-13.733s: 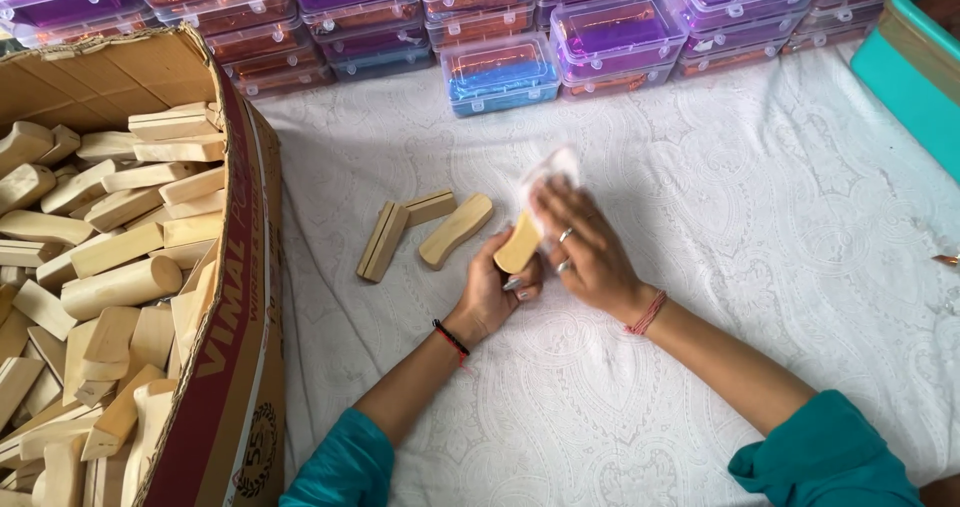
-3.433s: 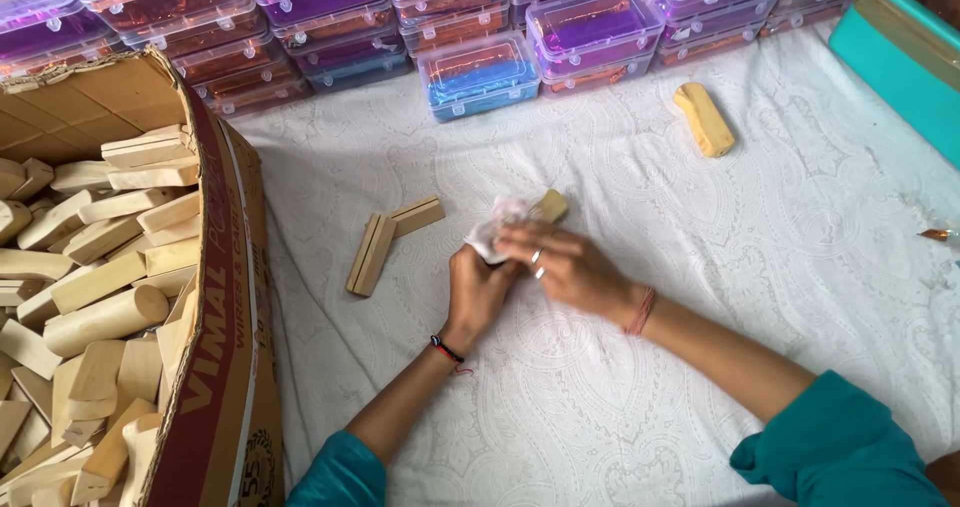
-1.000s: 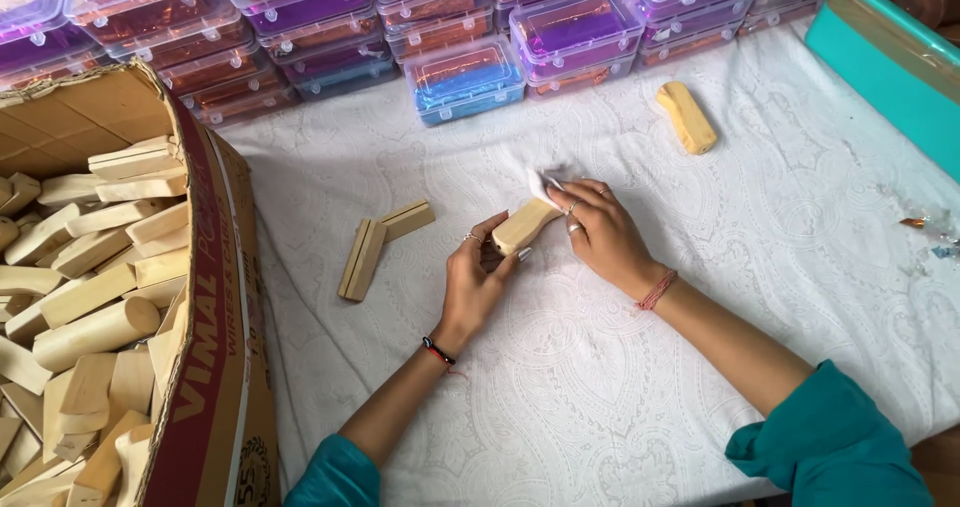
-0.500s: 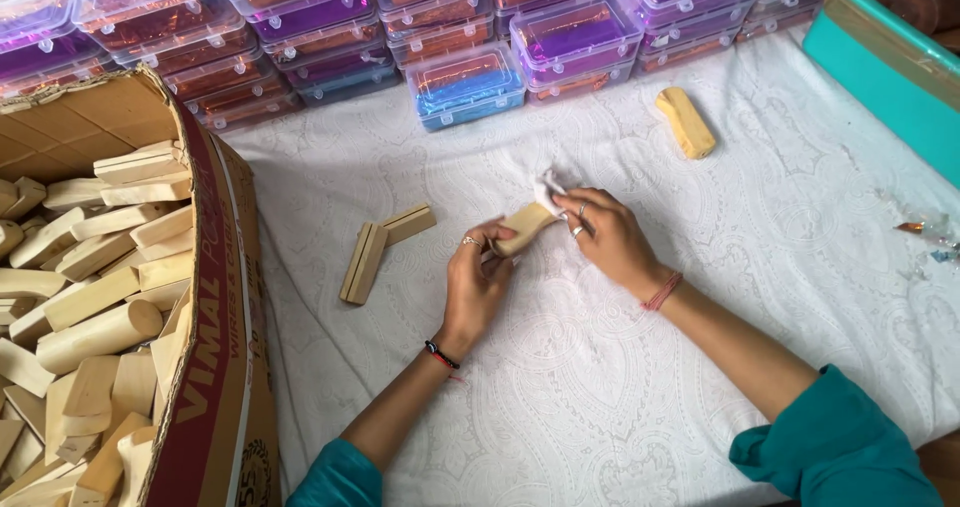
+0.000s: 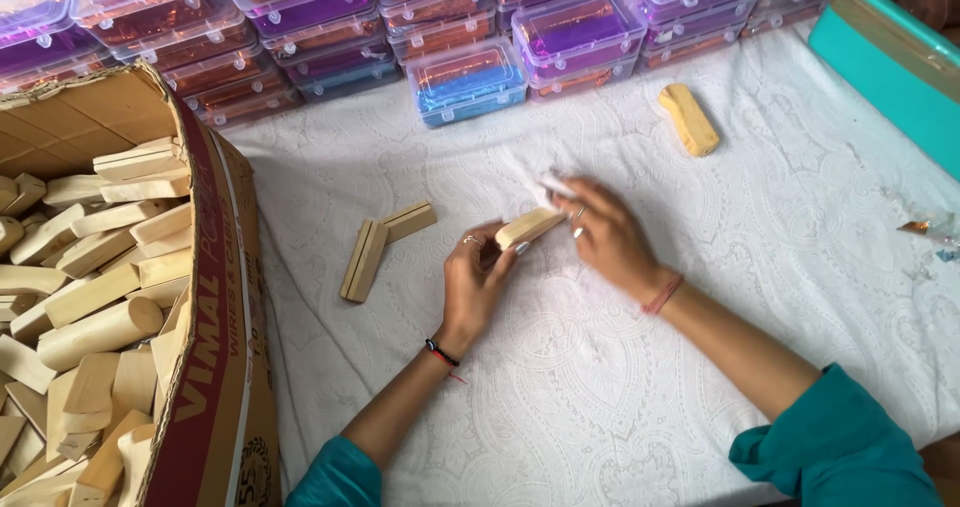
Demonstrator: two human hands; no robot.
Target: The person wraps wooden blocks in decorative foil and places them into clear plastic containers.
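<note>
The light is soft and even daylight. Near the cardboard box (image 5: pixel 215 297) shadows are weak. The right hand (image 5: pixel 605 235) is a little blurred; plastic cases (image 5: pixel 470 77) show small glare.

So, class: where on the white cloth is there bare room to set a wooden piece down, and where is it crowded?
Bare cloth lies between the forearms, and right of the right hand below the lone wooden piece. It is crowded by the plastic boxes, the cardboard box and the wooden strips.
</note>
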